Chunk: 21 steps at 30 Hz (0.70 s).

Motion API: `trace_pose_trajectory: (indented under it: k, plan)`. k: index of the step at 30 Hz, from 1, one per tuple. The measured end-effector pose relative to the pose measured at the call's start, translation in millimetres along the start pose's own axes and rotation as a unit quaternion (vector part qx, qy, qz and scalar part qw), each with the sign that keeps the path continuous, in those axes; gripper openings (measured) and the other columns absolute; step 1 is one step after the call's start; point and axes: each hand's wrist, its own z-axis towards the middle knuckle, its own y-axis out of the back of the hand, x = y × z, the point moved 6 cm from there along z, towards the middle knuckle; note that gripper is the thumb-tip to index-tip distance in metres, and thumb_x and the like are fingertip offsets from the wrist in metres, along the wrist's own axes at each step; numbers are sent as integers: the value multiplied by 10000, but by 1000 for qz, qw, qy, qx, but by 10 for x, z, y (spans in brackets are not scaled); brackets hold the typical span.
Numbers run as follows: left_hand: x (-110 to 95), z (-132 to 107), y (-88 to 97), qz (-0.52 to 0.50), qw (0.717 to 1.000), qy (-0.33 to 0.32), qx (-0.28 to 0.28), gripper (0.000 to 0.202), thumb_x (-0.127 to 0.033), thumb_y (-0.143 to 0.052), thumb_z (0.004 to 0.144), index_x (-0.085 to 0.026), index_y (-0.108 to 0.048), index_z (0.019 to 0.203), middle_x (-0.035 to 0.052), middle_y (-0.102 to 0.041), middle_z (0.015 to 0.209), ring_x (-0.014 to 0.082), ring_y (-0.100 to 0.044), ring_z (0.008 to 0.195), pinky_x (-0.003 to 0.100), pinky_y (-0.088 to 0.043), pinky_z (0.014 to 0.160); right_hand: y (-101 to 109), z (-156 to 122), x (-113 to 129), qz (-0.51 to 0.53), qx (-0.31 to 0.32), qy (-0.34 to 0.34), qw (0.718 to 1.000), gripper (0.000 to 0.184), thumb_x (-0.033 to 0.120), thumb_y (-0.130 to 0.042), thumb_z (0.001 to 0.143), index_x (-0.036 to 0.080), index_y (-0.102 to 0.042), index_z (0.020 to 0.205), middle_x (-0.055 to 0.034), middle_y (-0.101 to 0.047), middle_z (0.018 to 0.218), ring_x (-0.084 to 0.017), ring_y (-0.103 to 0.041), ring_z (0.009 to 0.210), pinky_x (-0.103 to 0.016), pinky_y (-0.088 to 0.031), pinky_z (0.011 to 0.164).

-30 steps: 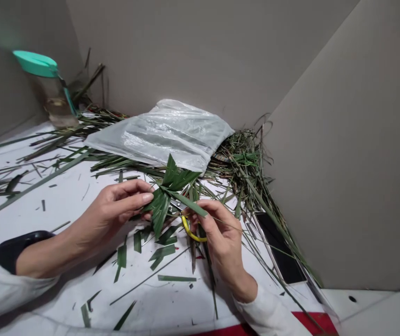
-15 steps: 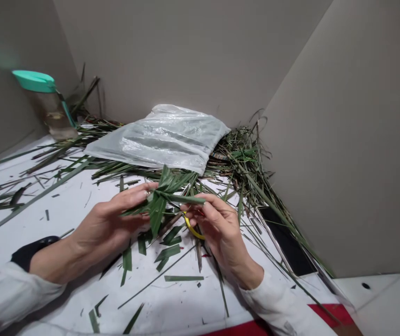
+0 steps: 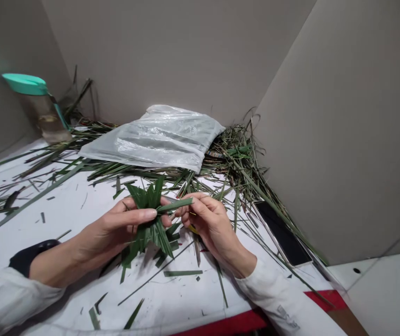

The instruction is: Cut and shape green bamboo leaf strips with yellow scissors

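My left hand (image 3: 121, 223) pinches the centre of a folded green leaf bundle (image 3: 149, 198), its thumb across the front and its fingers behind. Pleated leaf ends fan out above and below the thumb. From the bundle a flat leaf strip (image 3: 176, 204) reaches right, and my right hand (image 3: 209, 219) grips its end between thumb and forefinger. Partly hidden beneath the right fingers, the yellow handle (image 3: 193, 229) of some tool shows; whether the hand touches it I cannot tell. Cut leaf pieces (image 3: 183, 273) lie on the white tabletop below.
A white plastic bag (image 3: 158, 137) covers part of a heap of long leaves (image 3: 237, 151) along the back wall. At the back left stands a bottle with a teal lid (image 3: 27, 84). A black-screened phone (image 3: 284, 233) lies to the right, beside the partition.
The leaf bundle has turned so its fanned ends spread more above and below. My left thumb has moved onto its centre. The right hand still holds the strip, slightly further left.
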Motion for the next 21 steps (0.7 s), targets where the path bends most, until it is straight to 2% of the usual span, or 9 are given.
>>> trace_pose_trajectory:
  k: [3,6,8,11,13,15,17,21]
  plan:
    - [3,-8,-49,48,998,-15,22,271,-361,-856,663,-205,-786,874,36,-783,774,173,-723,719,220,-591,677,26,18,-17,-41,2,3,999,183,350,-706,873,171,-741,869,3,-679,720,-66,-584,603,-165,-467,591]
    - [-87,-23,-61,142,984,-105,9,237,-389,-799,738,-212,-791,896,29,-786,841,190,-717,792,255,-580,772,68,32,-34,-85,-3,5,996,230,398,-678,893,176,-720,848,17,-649,716,-65,-564,595,-171,-453,579]
    - [-183,-60,-42,218,958,-180,-37,244,-398,-781,756,-220,-797,922,27,-791,884,214,-715,843,283,-569,816,85,24,-20,-112,-9,11,994,249,416,-669,897,179,-695,826,18,-647,707,-70,-555,601,-178,-444,591]
    - [-332,-164,-20,322,896,-275,-135,202,-373,-774,761,-223,-800,894,25,-795,896,223,-708,855,287,-561,794,70,-27,52,-133,-10,34,990,228,413,-684,887,191,-659,840,16,-653,697,-92,-562,627,-201,-443,610]
    - [-392,-234,-39,361,858,-326,-164,144,-323,-753,782,-222,-793,878,26,-794,895,216,-709,845,287,-558,787,13,-81,114,-137,13,55,989,194,392,-691,881,203,-656,911,12,-667,722,-108,-577,648,-220,-455,617]
    - [-408,-285,-81,390,828,-374,-151,117,-247,-713,821,-234,-781,915,20,-789,912,197,-708,839,284,-551,801,-69,-139,160,-137,51,69,987,204,364,-692,875,214,-651,1008,-1,-699,793,-124,-610,694,-237,-480,647]
    - [-396,-330,-133,417,796,-424,-116,216,-151,-669,846,-266,-761,1003,10,-781,954,179,-703,856,277,-539,814,-138,-186,176,-148,76,74,983,245,345,-712,857,223,-637,1056,-16,-723,879,-140,-648,773,-251,-502,696]
    - [-349,-424,-251,462,731,-501,-40,480,-15,-621,811,-323,-709,1168,17,-766,1027,197,-695,934,302,-531,834,-179,-215,160,-234,48,90,967,226,354,-753,828,232,-653,990,-21,-729,953,-167,-680,874,-271,-520,763]
